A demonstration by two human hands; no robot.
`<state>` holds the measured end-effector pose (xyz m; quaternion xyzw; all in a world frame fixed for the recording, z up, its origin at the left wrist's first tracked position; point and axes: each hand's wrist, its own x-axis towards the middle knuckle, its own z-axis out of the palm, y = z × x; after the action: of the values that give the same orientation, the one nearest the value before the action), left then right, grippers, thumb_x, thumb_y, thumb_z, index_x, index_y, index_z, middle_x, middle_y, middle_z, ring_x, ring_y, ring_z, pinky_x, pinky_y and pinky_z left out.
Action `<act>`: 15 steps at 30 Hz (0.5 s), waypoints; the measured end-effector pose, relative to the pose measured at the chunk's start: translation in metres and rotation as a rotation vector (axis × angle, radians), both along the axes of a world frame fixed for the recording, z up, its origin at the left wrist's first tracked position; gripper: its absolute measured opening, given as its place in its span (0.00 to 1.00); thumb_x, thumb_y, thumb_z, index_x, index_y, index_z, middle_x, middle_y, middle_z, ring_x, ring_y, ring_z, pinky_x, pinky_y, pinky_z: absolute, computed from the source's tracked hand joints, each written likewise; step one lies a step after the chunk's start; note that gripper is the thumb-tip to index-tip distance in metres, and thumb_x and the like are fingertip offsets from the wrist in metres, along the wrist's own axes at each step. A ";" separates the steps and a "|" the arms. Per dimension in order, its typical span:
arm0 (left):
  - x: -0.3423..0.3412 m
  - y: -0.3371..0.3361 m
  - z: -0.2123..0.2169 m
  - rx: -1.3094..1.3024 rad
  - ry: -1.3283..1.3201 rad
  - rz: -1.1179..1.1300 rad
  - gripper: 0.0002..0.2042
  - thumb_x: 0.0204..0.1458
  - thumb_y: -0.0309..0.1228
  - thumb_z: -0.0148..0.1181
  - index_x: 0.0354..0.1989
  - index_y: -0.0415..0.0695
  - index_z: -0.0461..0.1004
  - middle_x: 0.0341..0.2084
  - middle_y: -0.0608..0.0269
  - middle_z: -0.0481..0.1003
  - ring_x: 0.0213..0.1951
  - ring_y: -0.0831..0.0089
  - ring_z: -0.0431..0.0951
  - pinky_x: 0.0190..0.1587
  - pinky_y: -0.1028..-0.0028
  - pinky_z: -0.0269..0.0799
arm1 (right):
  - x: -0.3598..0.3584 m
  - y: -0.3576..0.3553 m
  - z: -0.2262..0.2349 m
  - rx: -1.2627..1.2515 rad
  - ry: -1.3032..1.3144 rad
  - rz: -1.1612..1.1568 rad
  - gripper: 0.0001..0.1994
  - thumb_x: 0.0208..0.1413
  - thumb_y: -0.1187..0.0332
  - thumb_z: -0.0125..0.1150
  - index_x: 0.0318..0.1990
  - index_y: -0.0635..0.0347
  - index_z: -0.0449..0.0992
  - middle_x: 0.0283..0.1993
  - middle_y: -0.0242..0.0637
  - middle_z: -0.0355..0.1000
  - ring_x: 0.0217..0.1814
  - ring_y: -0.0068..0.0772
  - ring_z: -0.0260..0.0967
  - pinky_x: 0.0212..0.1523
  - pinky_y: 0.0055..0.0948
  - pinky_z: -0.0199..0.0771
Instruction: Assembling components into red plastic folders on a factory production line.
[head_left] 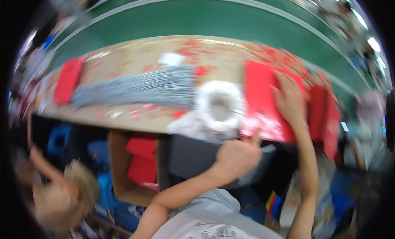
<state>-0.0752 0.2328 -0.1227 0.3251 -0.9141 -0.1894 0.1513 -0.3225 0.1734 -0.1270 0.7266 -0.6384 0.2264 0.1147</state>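
My right hand [290, 100] lies open, flat on the glossy red paper sheet [263, 103], left hand [238, 156] fisted at its near edge on the surface [135, 58]; uneven pulling could crease it.

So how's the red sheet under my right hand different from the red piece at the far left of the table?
The red sheet is larger and lies at the right end of the table, under the right hand, its near edge by the left hand. The red piece is smaller and narrower, and lies untouched beside the grey bundle. Both are flat and bright red.
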 end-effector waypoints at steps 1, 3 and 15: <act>-0.004 0.002 -0.002 0.026 0.019 -0.007 0.31 0.50 0.33 0.54 0.62 0.28 0.65 0.13 0.58 0.74 0.15 0.65 0.77 0.18 0.64 0.74 | -0.001 0.002 -0.004 -0.003 -0.049 0.006 0.22 0.58 0.70 0.60 0.61 0.63 0.69 0.59 0.49 0.71 0.61 0.51 0.67 0.63 0.45 0.65; -0.006 0.003 0.003 0.105 0.012 -0.105 0.32 0.48 0.31 0.54 0.62 0.24 0.62 0.15 0.56 0.75 0.19 0.63 0.79 0.20 0.63 0.72 | -0.010 0.014 -0.009 0.039 -0.096 -0.090 0.20 0.62 0.70 0.55 0.62 0.64 0.69 0.62 0.50 0.68 0.64 0.52 0.65 0.66 0.43 0.62; -0.014 0.003 -0.007 0.135 0.170 -0.035 0.35 0.48 0.30 0.59 0.64 0.21 0.58 0.13 0.55 0.72 0.15 0.62 0.75 0.20 0.66 0.68 | -0.020 0.007 -0.001 0.227 0.052 -0.136 0.24 0.68 0.64 0.47 0.69 0.59 0.60 0.70 0.45 0.60 0.73 0.47 0.53 0.71 0.41 0.53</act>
<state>-0.0897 0.2360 -0.1300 0.3013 -0.8886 -0.2799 0.2030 -0.3422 0.1802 -0.1284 0.6955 -0.7047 0.1256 0.0633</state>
